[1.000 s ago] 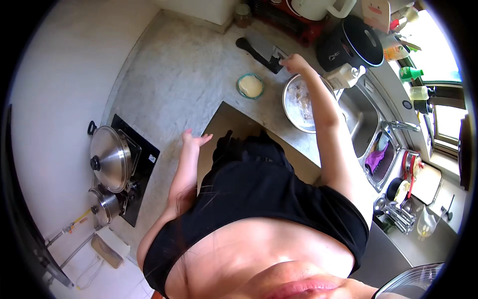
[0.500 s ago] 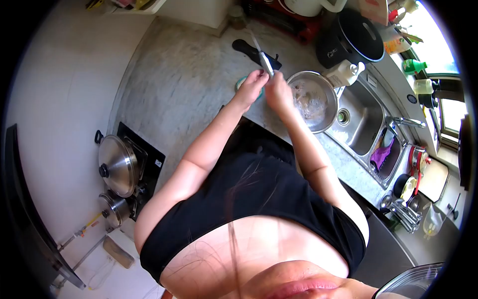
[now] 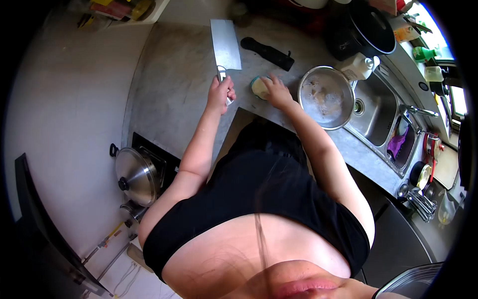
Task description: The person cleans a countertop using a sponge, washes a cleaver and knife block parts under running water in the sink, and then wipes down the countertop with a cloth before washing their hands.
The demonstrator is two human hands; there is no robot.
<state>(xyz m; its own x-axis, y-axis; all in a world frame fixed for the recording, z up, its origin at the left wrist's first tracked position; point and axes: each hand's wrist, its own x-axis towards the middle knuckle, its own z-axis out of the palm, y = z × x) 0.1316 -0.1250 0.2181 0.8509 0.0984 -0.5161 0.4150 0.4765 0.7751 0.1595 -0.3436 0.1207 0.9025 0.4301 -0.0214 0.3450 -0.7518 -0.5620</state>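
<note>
My left hand [image 3: 220, 94] is wrapped round the handle of a cleaver [image 3: 226, 45]. Its broad blade points away from me, flat side up, over the grey counter. My right hand [image 3: 277, 92] has its fingers stretched out and apart at the right edge of a small round dish or lid with a turquoise rim [image 3: 258, 87]. Whether the fingertips press on it I cannot tell. Beyond the dish lies a long black tool [image 3: 266, 53] with one rounded end; its kind is unclear. Right of my right hand stands a steel bowl [image 3: 304, 94] with cloudy, bubbly water and pale pieces in it.
A steel sink [image 3: 373, 107] lies to the right, with a white pump bottle [image 3: 357, 66] at its back corner. Behind stands a big black pot [image 3: 343, 37]. A lidded steel pan [image 3: 137, 177] sits on the stove at left. The counter's front edge [image 3: 269, 119] runs near my body.
Both hands were together at the cleaver's handle. My left hand has carried the cleaver leftward and turned its blade flat; my right hand has let go and come down to the round dish.
</note>
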